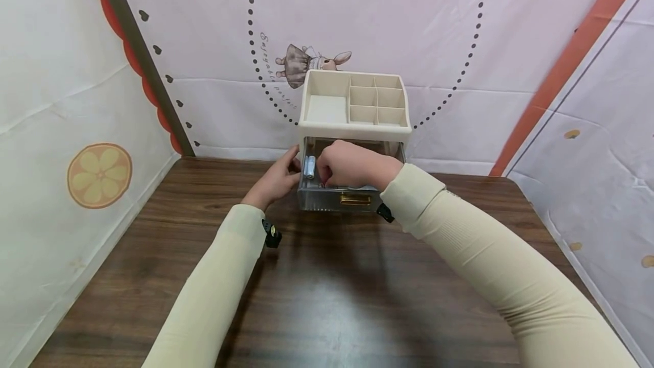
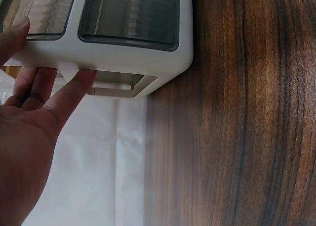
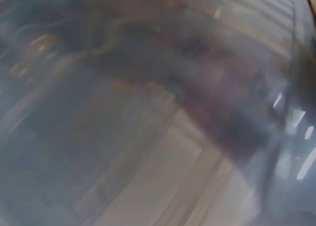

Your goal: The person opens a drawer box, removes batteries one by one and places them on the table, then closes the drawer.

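Note:
A cream desktop organizer [image 1: 355,129] stands at the back of the table, its clear drawer [image 1: 322,200] pulled out at the front. My left hand [image 1: 276,180] grips the organizer's left side. In the left wrist view, that hand's thumb [image 2: 17,38] lies on one face of the frame and the fingers [image 2: 71,95] reach the edge behind. My right hand [image 1: 352,164] reaches down into the drawer with bent fingers, their tips mostly hidden. Beside them, at the drawer's left wall, lie light-blue batteries [image 1: 309,167]. A small reddish patch shows under the right fingers; its kind is unclear.
Divided compartments [image 1: 377,98] form the organizer's top. The drawer front carries a gold handle [image 1: 355,200]. Dark wood tabletop [image 1: 327,300] lies in front, and a printed cloth [image 1: 368,27] hangs behind. The right wrist view is blurred through the clear plastic.

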Tool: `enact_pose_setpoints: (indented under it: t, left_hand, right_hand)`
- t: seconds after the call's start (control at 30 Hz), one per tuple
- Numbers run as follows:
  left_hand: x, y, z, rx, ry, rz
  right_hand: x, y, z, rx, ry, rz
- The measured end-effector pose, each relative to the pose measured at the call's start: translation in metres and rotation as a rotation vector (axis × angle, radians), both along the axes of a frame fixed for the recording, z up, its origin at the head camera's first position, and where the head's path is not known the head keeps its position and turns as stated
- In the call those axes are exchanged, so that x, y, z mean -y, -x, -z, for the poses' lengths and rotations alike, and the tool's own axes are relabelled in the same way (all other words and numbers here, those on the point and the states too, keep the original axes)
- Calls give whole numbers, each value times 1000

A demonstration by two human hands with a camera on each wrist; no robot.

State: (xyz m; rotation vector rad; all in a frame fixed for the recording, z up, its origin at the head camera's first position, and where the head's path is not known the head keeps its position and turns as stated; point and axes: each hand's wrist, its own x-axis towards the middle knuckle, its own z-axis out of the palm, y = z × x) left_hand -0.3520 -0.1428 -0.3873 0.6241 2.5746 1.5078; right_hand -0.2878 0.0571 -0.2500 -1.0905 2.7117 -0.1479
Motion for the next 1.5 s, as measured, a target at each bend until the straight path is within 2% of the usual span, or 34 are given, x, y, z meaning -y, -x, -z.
enact_pose_setpoints:
  t: [0.23, 0.4, 0.7, 0.93, 1.2, 1.5]
  left_hand:
    - [0, 0, -1, 24, 14, -6]
    - [-1, -1, -2, 20, 21, -4]
    - [1, 0, -2, 6, 34, -19]
    - [0, 1, -1, -11, 31, -4]
    - [2, -2, 4, -2, 31, 12]
    - [1, -2, 2, -21, 14, 29]
  right_hand:
    - [-1, 0, 1, 48, 17, -14]
    - [-2, -1, 0, 51, -2, -5]
    - [-8, -4, -8, -2, 9, -20]
    - [-18, -9, -18, -36, 65, 15]
    - [-26, -15, -27, -82, 117, -12]
    - [-39, -17, -35, -100, 170, 11]
